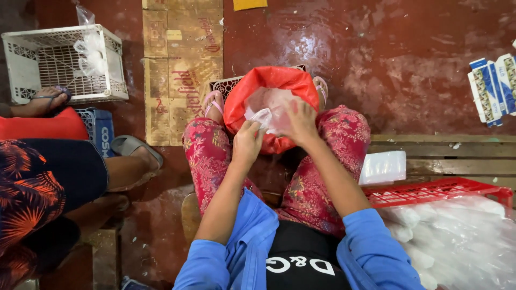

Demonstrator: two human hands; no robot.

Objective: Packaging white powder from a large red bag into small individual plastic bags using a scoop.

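A small clear plastic bag [262,116] sits pinched in the fingers of the left hand [247,144], just above the mouth of a red sack [252,88] wedged between the knees. The right hand [301,122] lies spread beside it inside the sack, on its clear lining, gripping nothing. Best to keep the pinch at the bag's top edge and work low over the sack. Right of the elbow stands a red crate [430,192] of filled bags.

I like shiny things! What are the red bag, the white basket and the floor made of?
The red bag looks like thin glossy plastic; it crinkles and gleams. The white basket seems hard matte plastic, moulded in a grid of holes. The floor looks like red-painted concrete, probably wet, from its patchy shine.
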